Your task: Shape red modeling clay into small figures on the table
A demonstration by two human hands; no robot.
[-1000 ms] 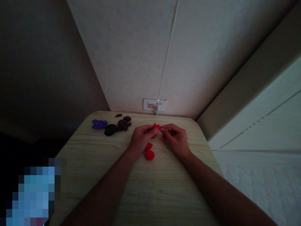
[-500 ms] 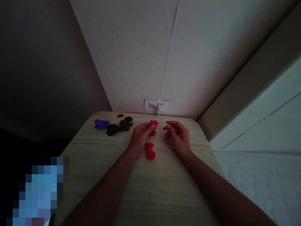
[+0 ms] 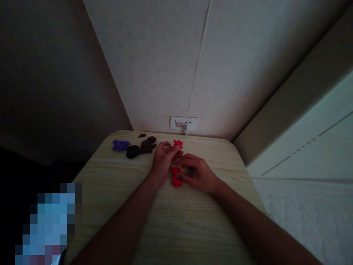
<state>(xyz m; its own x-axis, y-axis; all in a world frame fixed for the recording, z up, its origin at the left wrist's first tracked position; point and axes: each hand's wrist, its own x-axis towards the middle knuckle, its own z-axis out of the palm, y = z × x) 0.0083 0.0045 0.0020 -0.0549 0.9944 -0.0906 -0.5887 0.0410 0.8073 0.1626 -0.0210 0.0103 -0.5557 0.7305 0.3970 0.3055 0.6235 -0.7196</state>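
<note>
A small red modelling clay piece [image 3: 178, 143] lies at the far side of the light wood table [image 3: 190, 224], just beyond the fingertips of my left hand [image 3: 164, 161]. That hand holds nothing that I can see. My right hand [image 3: 196, 173] lies low over the table, its fingers reaching to two red clay lumps [image 3: 176, 176] near the middle. The fingers touch or nearly touch these lumps, and the dim light hides which.
Left of my hands lie purple clay [image 3: 120, 145], a black clay lump [image 3: 133, 151], and brown clay pieces [image 3: 147, 145]. A wall socket [image 3: 183, 123] with a plug sits above the far edge. A pixelated blue patch [image 3: 46, 224] covers the lower left.
My right hand has moved back and left, from beside the small red piece to the two red lumps. My left hand has drawn back slightly, and the small red piece now lies beyond its fingertips.
</note>
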